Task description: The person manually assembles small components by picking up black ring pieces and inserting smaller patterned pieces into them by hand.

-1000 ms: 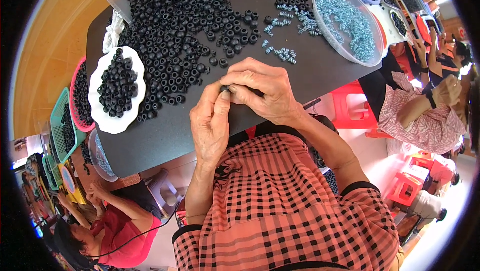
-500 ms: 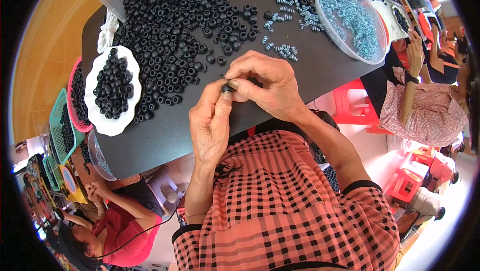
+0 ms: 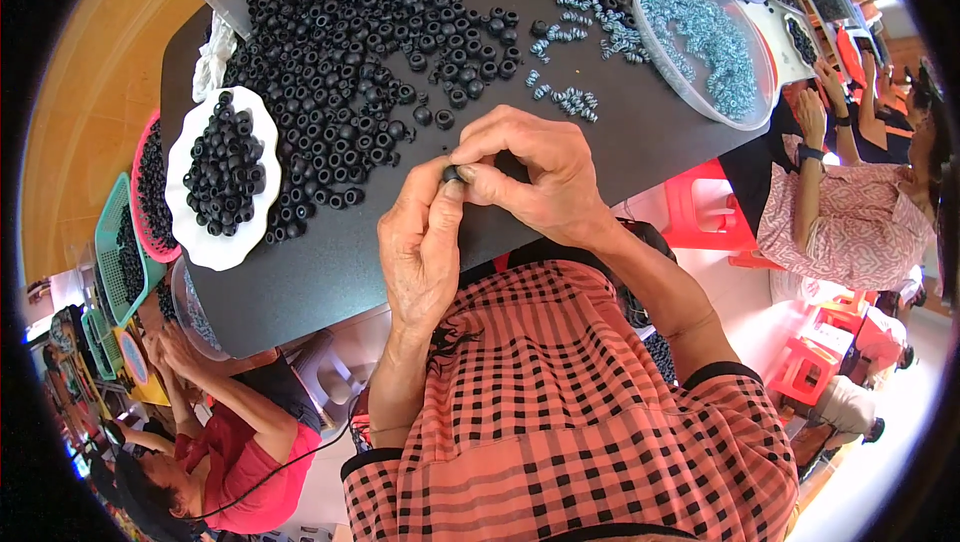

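Black bead (image 3: 451,174), small and rounded

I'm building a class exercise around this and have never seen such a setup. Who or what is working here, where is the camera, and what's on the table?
There is no machine: these are a person's bare left hand and right hand. The camera is worn on the person's head, looking down; its wide lens bends straight edges. The left hand pinches a small dark bead, and the right fingertips meet it; whether they grip it too is hard to tell. On the dark table lie a large spread of black beads, a white plate heaped with more, a clear tub of small pale-blue pieces, and some loose striped pieces.
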`<state>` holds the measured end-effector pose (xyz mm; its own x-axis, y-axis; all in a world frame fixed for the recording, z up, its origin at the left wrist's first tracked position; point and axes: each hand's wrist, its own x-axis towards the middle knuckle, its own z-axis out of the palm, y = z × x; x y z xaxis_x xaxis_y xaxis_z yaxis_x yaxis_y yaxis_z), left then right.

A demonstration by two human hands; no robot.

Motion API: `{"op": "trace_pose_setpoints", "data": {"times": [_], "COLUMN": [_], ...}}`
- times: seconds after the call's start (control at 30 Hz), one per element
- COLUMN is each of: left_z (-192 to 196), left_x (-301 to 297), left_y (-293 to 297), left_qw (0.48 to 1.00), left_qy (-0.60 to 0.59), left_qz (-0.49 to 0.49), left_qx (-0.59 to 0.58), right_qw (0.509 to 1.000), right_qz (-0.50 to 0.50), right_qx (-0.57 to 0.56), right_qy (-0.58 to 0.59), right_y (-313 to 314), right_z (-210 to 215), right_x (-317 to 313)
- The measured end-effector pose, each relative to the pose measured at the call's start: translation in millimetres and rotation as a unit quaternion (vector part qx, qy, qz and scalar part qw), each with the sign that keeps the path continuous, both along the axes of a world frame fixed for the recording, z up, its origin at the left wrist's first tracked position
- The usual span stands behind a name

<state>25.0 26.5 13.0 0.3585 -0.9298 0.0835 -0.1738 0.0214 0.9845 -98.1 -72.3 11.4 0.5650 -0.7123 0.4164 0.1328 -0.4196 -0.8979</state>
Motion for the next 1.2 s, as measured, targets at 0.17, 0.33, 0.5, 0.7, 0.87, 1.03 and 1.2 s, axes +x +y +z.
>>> {"op": "trace_pose_setpoints", "data": {"times": [0.17, 0.33, 0.5, 0.7, 0.87, 1.03, 1.2], "left_z": [0.4, -0.9, -10.7, -8.8, -6.7, -0.2, -4.5], "left_x": [2.6, 3.4, 5.2, -1.4, -5.0, -6.1, -5.5], "left_y": [1.5, -0.7, -5.7, -9.7, -8.9, -11.6, -15.5], "left_qw": [0.999, 0.999, 0.991, 0.949, 0.919, 0.921, 0.907], "left_qy": [0.025, 0.044, 0.136, 0.313, 0.391, 0.388, 0.42], "left_qz": [-0.008, 0.0, 0.016, -0.011, -0.025, -0.038, -0.026], "left_qx": [0.022, -0.011, -0.011, -0.028, -0.038, -0.023, -0.022], "right_qw": [1.0, 0.998, 0.998, 0.981, 0.967, 0.957, 0.968], "right_qz": [0.004, 0.019, 0.016, -0.085, -0.119, -0.124, -0.111], "right_qx": [0.024, -0.054, -0.045, -0.166, -0.223, -0.263, -0.223], "right_qy": [0.018, 0.027, 0.038, 0.05, 0.036, 0.007, 0.029], "right_y": [1.6, -4.1, 3.0, 6.3, 6.9, 3.1, 2.9], "right_z": [1.9, -3.3, 6.1, -8.4, -8.7, -10.9, -7.8], "right_x": [1.3, 1.8, 3.9, 7.1, 6.8, 7.7, 7.2]}}
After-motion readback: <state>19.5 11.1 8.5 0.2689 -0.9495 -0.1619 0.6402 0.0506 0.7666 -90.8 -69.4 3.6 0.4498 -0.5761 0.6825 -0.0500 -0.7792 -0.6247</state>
